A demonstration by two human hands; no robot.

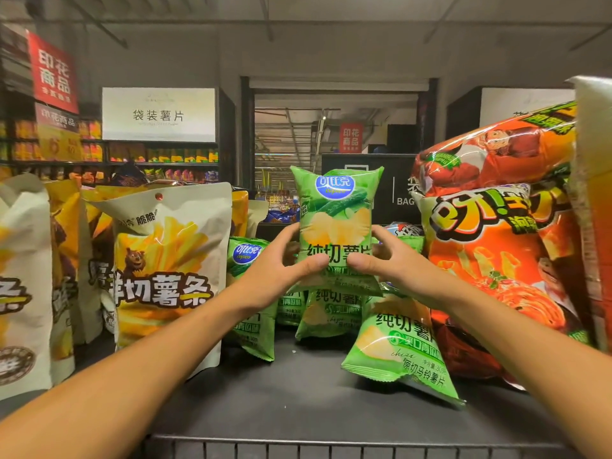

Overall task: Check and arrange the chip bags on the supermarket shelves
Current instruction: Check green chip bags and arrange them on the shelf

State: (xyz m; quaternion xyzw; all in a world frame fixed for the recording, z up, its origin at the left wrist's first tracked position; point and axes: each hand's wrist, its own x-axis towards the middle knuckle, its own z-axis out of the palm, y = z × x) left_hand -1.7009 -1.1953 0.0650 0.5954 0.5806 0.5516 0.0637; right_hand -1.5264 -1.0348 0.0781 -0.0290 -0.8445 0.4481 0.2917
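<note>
- Far to the left of the raised green chip bag (pixel 336 223), cream and yellow fries pouches (pixel 169 260) stand upright on the dark shelf (pixel 298 392), the nearest one printed with a cartoon bear.
- Just left of the raised bag, a second green bag (pixel 250 299) stands behind the person's left forearm.
- The left hand (pixel 281 265) grips the raised bag's lower left edge, thumb across the front, fingers curled behind.
- The raised bag is held upright above the middle of the shelf, over a loose cluster of matching green bags (pixel 326 314).
- The right hand (pixel 385 261) grips the lower right edge the same way, thumb on the front and fingers curled round the side.
- Below and right of the raised bag, one green bag (pixel 402 346) leans tilted toward the shelf front.
- Further right, large orange snack bags (pixel 496 253) are stacked, seemingly leaning against each other; the frame edge cuts them off.
</note>
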